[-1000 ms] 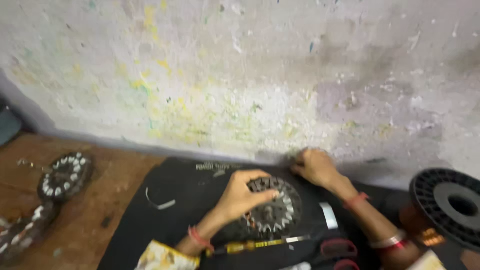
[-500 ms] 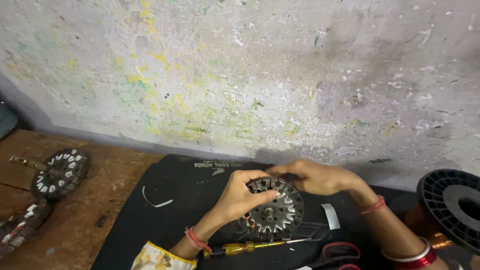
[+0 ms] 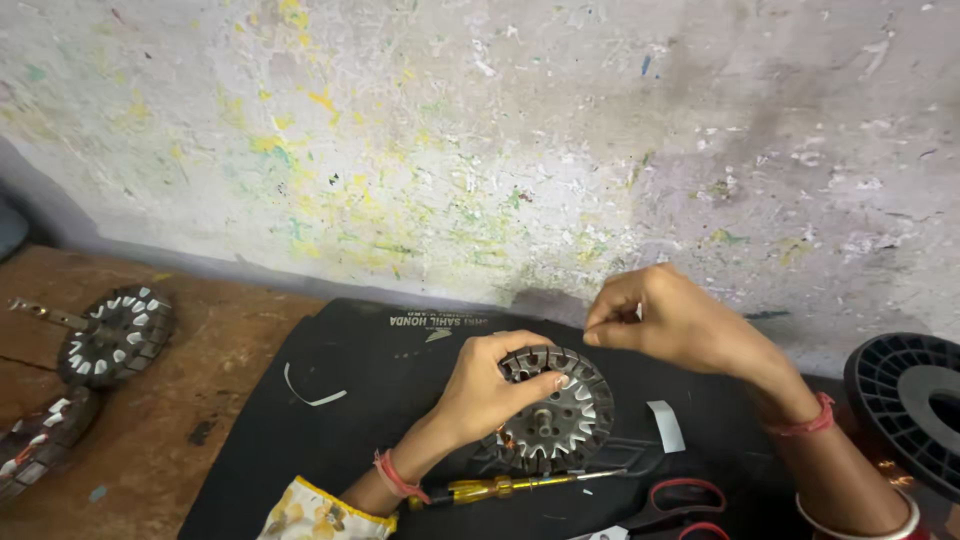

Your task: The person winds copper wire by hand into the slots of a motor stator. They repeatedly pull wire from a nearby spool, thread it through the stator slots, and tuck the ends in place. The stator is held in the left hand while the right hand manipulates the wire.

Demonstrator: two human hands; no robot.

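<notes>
My left hand point(image 3: 490, 390) grips a round slotted metal stator core point(image 3: 558, 412) by its left rim, holding it tilted on a black mat point(image 3: 350, 400). My right hand point(image 3: 670, 325) hovers above the core's upper right edge with thumb and forefinger pinched together; whatever is pinched is too thin to see. A screwdriver with a yellow handle point(image 3: 500, 488) lies on the mat just below the core. Red-handled scissors point(image 3: 680, 505) lie at the mat's lower right.
Two more stator cores point(image 3: 115, 335) point(image 3: 40, 445) rest on the wooden bench at left. A black plastic spool point(image 3: 910, 405) stands at right. White paper strips point(image 3: 665, 425) point(image 3: 310, 395) lie on the mat. A paint-flecked wall rises behind.
My right hand came back from the far edge of the mat toward the core and lifted above it with fingers pinched. The left hand kept its hold on the core.
</notes>
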